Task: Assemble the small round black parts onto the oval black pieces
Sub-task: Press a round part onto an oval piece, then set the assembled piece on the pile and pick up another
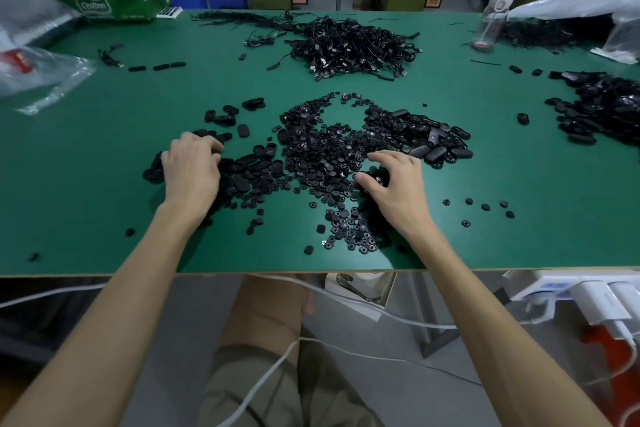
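Two bare hands are held low over a green desk (104, 184) strewn with black parts. The left hand (192, 172) is laid palm-down on a heap of oval black pieces (252, 166) at the left of the central spread, with its fingers bent down among them; whether a piece is gripped cannot be told, since the fingertips are hidden. The right hand (398, 184) is arched over the near right edge of the pile of small round black parts (322, 156), with the thumb and forefinger curved and set apart and their tips touching the parts; whether one is pinched cannot be told. More oval pieces are seen just right of the round parts. Farther back on the desk a tangle of black cables (349, 45) is heaped, and a clear bottle (491, 21) is stood upright near the far right.
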The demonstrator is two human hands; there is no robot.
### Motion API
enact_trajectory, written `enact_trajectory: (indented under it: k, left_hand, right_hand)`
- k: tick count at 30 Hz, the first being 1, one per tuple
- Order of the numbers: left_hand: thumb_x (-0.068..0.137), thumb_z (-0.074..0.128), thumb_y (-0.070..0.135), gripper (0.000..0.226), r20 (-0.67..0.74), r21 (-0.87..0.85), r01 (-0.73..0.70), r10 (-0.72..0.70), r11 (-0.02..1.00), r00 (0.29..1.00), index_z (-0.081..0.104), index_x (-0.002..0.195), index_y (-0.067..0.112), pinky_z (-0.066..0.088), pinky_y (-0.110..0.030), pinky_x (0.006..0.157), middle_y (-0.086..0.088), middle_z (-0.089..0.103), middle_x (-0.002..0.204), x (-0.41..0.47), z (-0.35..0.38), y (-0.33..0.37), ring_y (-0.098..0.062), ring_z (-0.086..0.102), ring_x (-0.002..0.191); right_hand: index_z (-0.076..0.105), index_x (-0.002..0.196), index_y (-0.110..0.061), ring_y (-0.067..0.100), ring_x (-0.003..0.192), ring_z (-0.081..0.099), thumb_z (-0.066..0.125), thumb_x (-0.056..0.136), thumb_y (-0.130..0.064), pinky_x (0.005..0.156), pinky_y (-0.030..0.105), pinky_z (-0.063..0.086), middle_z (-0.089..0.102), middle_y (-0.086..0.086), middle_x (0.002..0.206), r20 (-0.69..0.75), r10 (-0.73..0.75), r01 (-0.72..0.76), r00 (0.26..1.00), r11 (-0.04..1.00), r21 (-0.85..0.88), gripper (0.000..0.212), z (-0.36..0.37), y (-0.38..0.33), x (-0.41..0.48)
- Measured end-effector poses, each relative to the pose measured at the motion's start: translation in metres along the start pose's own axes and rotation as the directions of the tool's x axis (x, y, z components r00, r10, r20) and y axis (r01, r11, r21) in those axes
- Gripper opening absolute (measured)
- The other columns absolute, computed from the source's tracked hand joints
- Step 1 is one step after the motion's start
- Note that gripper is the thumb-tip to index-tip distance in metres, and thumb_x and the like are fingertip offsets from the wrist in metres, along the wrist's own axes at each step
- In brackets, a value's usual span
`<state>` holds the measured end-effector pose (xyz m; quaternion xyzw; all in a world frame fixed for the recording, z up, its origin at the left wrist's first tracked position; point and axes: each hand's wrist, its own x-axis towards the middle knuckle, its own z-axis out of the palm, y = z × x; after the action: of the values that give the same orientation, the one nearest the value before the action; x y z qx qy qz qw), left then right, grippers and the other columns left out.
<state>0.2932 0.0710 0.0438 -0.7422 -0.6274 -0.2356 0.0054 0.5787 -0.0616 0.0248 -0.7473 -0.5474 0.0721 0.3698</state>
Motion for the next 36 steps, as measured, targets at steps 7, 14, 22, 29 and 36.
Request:
enact_trajectory:
  k: [7,14,22,29,36]
  left_hand:
    - [0.102,0.065,0.018,0.021,0.087,0.071,0.093,-0.099,0.993,0.991,0.073,0.112,0.001,0.044,-0.056,0.105,-0.025,0.067,0.117,0.0,-0.004,-0.018,-0.044,0.056,0.116]
    - [0.099,0.068,0.016,0.017,-0.015,-0.055,0.072,-0.073,0.996,0.997,0.074,0.111,0.004,0.041,-0.052,0.107,-0.022,0.064,0.117,-0.003,0.001,-0.012,-0.04,0.054,0.117]
    - [0.102,0.064,0.021,0.022,0.028,-0.562,0.016,-0.001,0.827,1.0,0.075,0.12,0.013,0.059,-0.023,0.081,-0.004,0.072,0.113,-0.013,-0.01,0.027,-0.014,0.072,0.079]
    - [0.105,0.057,0.012,0.016,0.24,-0.905,0.138,0.215,0.404,0.947,0.071,0.102,0.018,0.059,-0.025,0.067,-0.007,0.068,0.102,-0.039,0.005,0.108,-0.011,0.067,0.082]
    - [0.11,0.048,0.012,0.022,0.375,-0.917,0.308,0.282,0.254,0.883,0.062,0.119,-0.002,0.04,-0.021,0.045,-0.009,0.063,0.09,-0.045,0.033,0.146,-0.011,0.053,0.053]
  right_hand:
    - [0.071,0.123,-0.019,0.03,0.131,0.037,0.069,0.096,-0.038,0.102,0.038,0.024,0.059,0.005,0.135,0.001,0.12,-0.12,0.993,0.992,-0.05,0.033,0.003,0.002,0.002]
    - [0.073,0.101,-0.025,0.027,0.122,0.039,0.072,0.095,-0.033,0.088,0.031,0.018,0.059,-0.002,0.115,-0.013,0.13,-0.13,0.991,0.991,0.02,0.01,0.002,0.001,0.001]
    - [0.071,0.097,-0.026,0.024,0.117,0.043,0.071,0.096,-0.027,0.088,0.033,0.019,0.067,-0.006,0.109,-0.029,0.13,-0.128,0.991,0.99,0.064,0.001,0.003,0.001,0.002]
    - [0.075,0.096,-0.023,0.029,0.112,0.062,0.072,0.095,-0.016,0.106,0.05,0.044,0.075,-0.002,0.101,-0.047,0.137,-0.127,0.989,0.976,0.175,0.007,-0.002,-0.001,0.001]
    - [0.074,0.095,-0.022,-0.006,0.087,0.066,0.073,0.093,-0.01,0.089,0.02,0.053,0.073,-0.012,0.089,-0.191,0.131,-0.06,0.973,0.939,0.339,0.011,-0.007,-0.002,-0.002]
